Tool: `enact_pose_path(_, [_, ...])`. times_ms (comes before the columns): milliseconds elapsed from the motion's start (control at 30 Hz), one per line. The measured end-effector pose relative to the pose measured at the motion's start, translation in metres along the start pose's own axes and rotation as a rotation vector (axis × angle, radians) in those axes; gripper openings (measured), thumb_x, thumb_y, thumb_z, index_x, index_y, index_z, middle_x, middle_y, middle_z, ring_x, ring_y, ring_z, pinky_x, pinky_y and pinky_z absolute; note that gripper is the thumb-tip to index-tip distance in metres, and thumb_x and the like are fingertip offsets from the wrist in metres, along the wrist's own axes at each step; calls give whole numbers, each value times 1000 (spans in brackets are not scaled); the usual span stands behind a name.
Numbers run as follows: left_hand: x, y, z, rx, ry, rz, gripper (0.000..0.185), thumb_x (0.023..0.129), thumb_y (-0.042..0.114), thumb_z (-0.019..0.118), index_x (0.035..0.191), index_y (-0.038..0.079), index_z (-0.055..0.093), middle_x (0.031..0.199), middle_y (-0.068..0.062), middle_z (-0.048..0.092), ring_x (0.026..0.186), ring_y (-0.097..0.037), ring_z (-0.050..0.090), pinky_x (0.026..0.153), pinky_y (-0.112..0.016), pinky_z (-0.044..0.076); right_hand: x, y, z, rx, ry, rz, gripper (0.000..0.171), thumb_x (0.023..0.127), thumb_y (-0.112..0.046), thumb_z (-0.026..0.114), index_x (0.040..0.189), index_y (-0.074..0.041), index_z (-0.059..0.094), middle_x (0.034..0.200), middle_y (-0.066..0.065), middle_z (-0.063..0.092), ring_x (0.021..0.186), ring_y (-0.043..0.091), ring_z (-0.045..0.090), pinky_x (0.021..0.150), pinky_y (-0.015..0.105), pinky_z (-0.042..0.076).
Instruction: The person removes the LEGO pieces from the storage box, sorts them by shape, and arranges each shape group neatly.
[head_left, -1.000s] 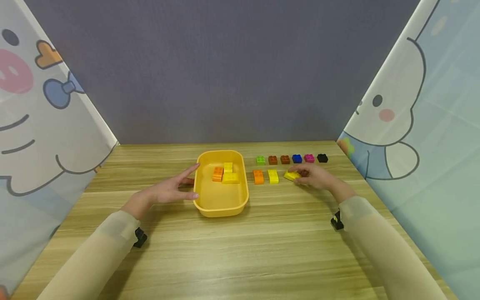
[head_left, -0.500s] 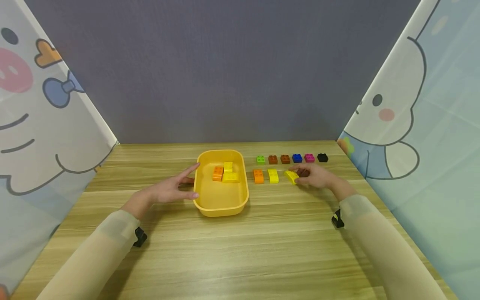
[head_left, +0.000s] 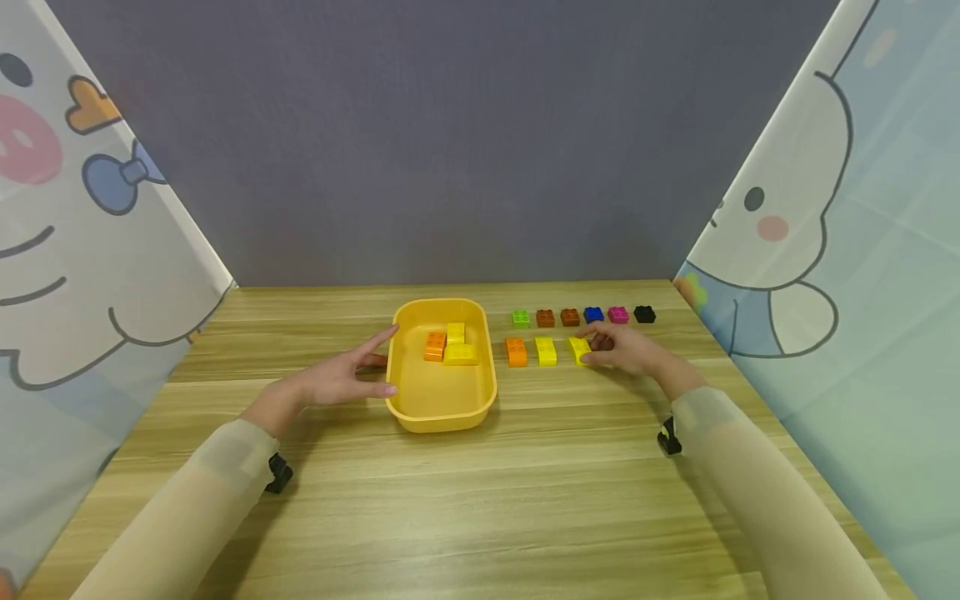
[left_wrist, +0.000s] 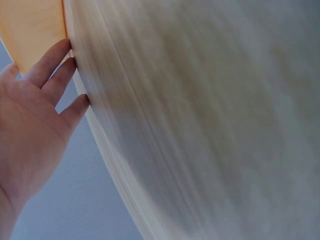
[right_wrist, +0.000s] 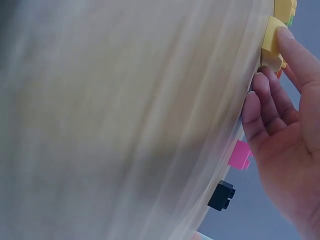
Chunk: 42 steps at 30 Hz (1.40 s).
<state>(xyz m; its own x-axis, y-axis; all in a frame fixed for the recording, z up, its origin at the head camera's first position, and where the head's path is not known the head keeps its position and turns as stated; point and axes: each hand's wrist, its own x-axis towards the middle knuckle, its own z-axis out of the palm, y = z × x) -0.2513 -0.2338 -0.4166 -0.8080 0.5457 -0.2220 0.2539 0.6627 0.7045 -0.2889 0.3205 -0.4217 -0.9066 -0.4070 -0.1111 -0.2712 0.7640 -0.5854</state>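
Observation:
My right hand pinches a yellow toy brick between thumb and fingers on the table, at the right end of the front row. In the right wrist view the thumb lies on the same yellow brick, and the other fingers curl by the tabletop. To its left lie another yellow brick and an orange brick. My left hand rests with spread fingers against the left side of a yellow bin. The left wrist view has the fingertips beside the bin's wall.
Inside the bin are an orange brick and two yellow ones. A back row holds a green brick, two brown ones, a blue brick, a pink brick and a black brick. A grey panel stands behind the table.
The yellow brick in my right hand has turned from slanted to nearly in line with the neighbouring bricks and moved slightly left. My left hand and the bin have stayed in place.

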Motion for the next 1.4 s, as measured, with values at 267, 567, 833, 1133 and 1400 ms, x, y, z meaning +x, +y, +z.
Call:
enact_pose_path(267, [-1,-1,0,-13,3,-3,110,99,58,77,177,43,1,171,-24,46,161,-53,36,123,-82,29,4,-2,3,4,1,21,51,104,-30,80,148,-12,64,116,10,70,98,23,63,88,37,53])
enact_pose_path(567, [-1,-4,1,-7,7,6,111,99,58,77,177,42,1,170,-24,47,160,-53,37,123,-82,30,5,-4,3,7,-11,32,52,104,-31,80,148,-11,63,113,11,69,94,23,61,84,36,52])
enact_pose_path(833, [1,-8,3,19,18,18,110,99,58,77,177,42,1,169,-22,50,159,-53,39,122,-81,31,5,-7,3,-4,-17,19,52,104,-31,79,148,-8,62,111,12,70,92,22,62,83,35,52])
enact_pose_path(1133, [1,-8,3,25,12,5,110,99,60,76,177,44,-1,170,-22,48,159,-54,38,123,-81,30,3,-3,2,30,1,10,54,105,-30,78,151,-8,61,117,14,71,97,24,67,84,35,58])
enact_pose_path(1400, [1,-2,1,30,15,7,110,100,60,76,177,44,0,170,-22,48,159,-54,39,123,-81,30,-8,-15,-6,34,98,-54,44,107,-28,75,143,-4,66,111,12,71,88,21,64,77,31,55])
